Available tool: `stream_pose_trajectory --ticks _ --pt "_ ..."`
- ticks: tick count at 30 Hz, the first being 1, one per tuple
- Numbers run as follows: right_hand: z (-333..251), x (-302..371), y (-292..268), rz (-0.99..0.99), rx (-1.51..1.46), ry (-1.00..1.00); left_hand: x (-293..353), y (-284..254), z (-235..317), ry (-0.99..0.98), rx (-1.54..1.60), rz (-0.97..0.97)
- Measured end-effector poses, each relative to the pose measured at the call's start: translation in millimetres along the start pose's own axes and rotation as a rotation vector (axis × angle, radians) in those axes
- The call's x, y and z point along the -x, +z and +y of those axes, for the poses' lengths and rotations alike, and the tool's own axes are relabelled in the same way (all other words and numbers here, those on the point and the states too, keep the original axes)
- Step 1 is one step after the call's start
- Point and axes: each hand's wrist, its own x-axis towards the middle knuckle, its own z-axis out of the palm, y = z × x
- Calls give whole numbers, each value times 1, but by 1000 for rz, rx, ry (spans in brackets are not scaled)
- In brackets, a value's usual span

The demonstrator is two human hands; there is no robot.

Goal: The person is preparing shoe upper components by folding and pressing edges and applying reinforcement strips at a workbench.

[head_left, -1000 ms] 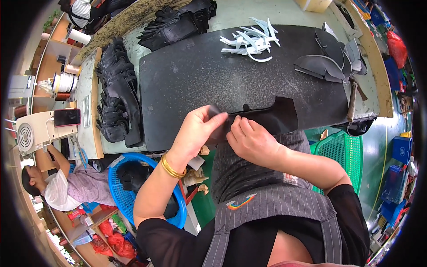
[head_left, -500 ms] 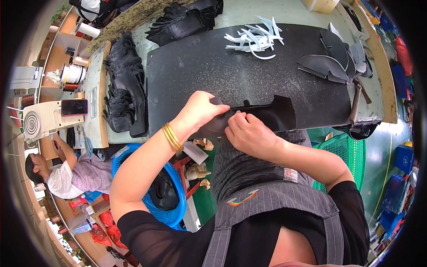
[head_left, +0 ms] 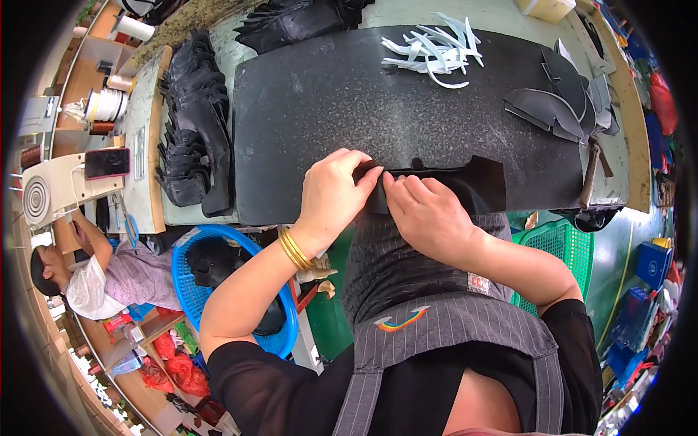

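A flat black leather-like piece (head_left: 486, 180) lies at the near edge of the dark work mat (head_left: 305, 102), with a small tab sticking up from its far edge. My left hand (head_left: 336, 190) pinches the left part of this piece between thumb and fingers. Close beside it, my right hand (head_left: 430, 216) has its fingers closed on the same edge, the fingertips almost meeting my left thumb. The edge seems folded over between the hands; the fingers hide the exact fold.
White curved strips (head_left: 436, 51) lie at the mat's far side. Stacked black pieces (head_left: 193, 131) stand left, dark curved pieces (head_left: 549, 109) and a hammer (head_left: 590, 174) right. Below are a blue basket (head_left: 182, 280) and a green basket (head_left: 560, 254). A co-worker (head_left: 109, 280) sits at left.
Both hands have drawn closer together along the piece's edge, and my left hand's fingers have closed in more. The whole view has shifted slightly.
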Motion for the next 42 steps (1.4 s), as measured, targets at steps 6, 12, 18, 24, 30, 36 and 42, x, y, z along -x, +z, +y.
stream_pose_trajectory --ticks 6,12,18,24,30,36,42 --pt "3 -12 -7 -95 -99 69 2 -2 -10 86 -131 346" --pt "7 1 -4 -37 -159 111 27 15 -18 348 449 -37" --pt "29 19 -18 54 -255 -39 23 8 -9 493 -61 -121" --pt "49 28 -24 28 -374 -81 16 -3 -13 639 -137 -213" --pt "52 37 -27 -44 -507 52 22 30 28 679 -157 -94" --pt "59 48 -12 56 -575 150 12 33 39 525 -97 -139" --pt "56 59 1 253 -554 9 23 44 27 913 -546 55"
